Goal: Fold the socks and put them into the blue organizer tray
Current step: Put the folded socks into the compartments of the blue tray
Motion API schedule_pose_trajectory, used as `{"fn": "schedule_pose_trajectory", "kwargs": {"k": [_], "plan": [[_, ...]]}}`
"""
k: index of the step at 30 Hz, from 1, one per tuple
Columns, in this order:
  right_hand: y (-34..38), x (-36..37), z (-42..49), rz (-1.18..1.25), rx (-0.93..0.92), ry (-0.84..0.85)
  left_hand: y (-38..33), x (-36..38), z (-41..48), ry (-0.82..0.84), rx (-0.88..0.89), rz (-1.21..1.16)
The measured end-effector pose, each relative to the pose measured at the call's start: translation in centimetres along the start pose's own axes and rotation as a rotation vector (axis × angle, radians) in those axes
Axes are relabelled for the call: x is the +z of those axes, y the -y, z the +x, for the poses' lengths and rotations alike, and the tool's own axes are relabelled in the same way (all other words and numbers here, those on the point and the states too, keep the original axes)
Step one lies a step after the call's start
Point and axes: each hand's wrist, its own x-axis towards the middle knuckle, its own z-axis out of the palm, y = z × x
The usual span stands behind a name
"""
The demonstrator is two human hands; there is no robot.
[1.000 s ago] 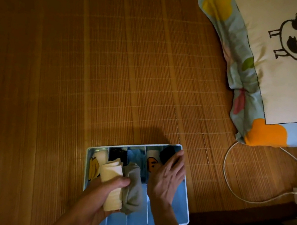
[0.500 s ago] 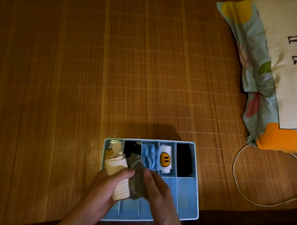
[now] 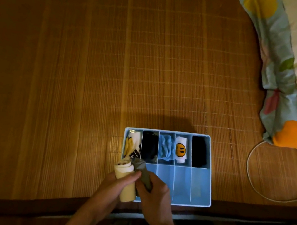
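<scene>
The blue organizer tray (image 3: 208, 182) lies on the bamboo mat near its front edge. Its back row holds folded socks: a white and yellow pair (image 3: 132, 143), a dark pair (image 3: 149, 146), a light blue pair (image 3: 165, 148), a white pair with a yellow smiley (image 3: 181, 150) and a black pair (image 3: 199, 151). The front row compartments on the right show bare blue floor. My left hand (image 3: 112, 186) grips a rolled cream sock (image 3: 125, 178) over the tray's front left corner. My right hand (image 3: 156, 193) holds a grey folded sock (image 3: 141, 169) beside it.
A patterned pillow (image 3: 284, 75) with a cow drawing lies at the far right. A white cable (image 3: 249, 167) loops on the mat to the right of the tray. The mat's front edge (image 3: 32, 201) runs just below the tray.
My right hand left the black pair in the back right compartment and came over to take the grey sock beside the cream roll. The view shifted, so the tray now appears further right.
</scene>
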Motion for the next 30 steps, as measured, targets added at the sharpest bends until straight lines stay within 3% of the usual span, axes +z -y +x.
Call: {"fn": "schedule_pose_trajectory", "kwargs": {"k": [3,8,14,19,23,25,30], "plan": [[-1.3,0.3,0.1,0.082,0.097,-0.069,0.5,-0.5,-0.1,-0.022,-0.035,0.007],[-3.0,2.2,0.0,0.066,0.195,-0.257,0.6,-3.3,0.2,-0.305,0.001,-0.153],[-3.0,7.5,0.1,-0.361,0.243,-0.264,0.6,-5.2,0.6,-0.329,0.037,-0.223],[-2.8,10.8,1.7,-0.519,0.296,-0.206,0.4,-5.7,1.2,-0.297,0.067,-0.265],[-3.1,10.9,2.0,-0.801,0.056,-0.225,0.2,-5.6,1.5,-0.281,0.048,-0.230],[-2.7,10.2,2.0,-0.680,0.050,-0.209,0.3,-5.5,1.7,-0.279,0.040,-0.218],[0.6,7.1,2.1,-0.115,0.009,-0.245,-0.1,-4.6,1.7,-0.258,0.045,-0.154]]}}
